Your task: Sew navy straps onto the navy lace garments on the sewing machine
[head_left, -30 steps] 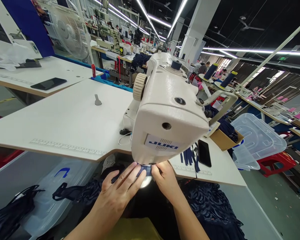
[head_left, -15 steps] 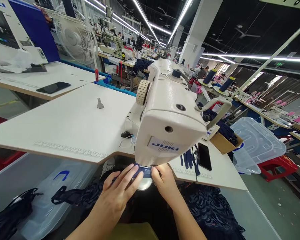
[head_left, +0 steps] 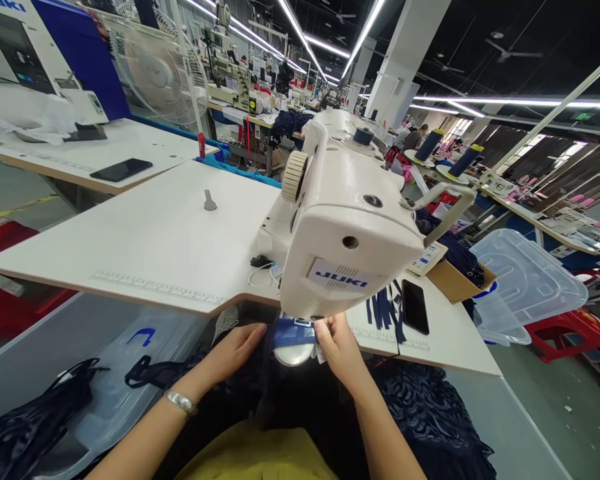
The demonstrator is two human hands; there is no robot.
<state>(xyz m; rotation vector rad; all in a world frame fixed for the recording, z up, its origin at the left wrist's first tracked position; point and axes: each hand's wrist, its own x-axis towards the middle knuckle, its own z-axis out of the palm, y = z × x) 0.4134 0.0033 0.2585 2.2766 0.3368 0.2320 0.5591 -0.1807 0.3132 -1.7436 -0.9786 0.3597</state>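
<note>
A navy fabric strip lies under the head of the white sewing machine, across a round metal plate. My left hand is at the strip's left end, fingers closed on the fabric, with dark cloth hanging below. At the right end my right hand pinches the strip between thumb and fingers. A small white tag shows under the right fingertips. The machine head hides the needle and the strip's far side.
Cut navy strips and a phone lie right of the machine. A small grey metal piece is on the white tabletop. Navy lace garments hang at lower right; a clear plastic bin with garments stands lower left.
My left hand has drawn back left from on top of the strip to its left end, uncovering more fabric. My right hand stays at the right end. The view has shifted slightly.
</note>
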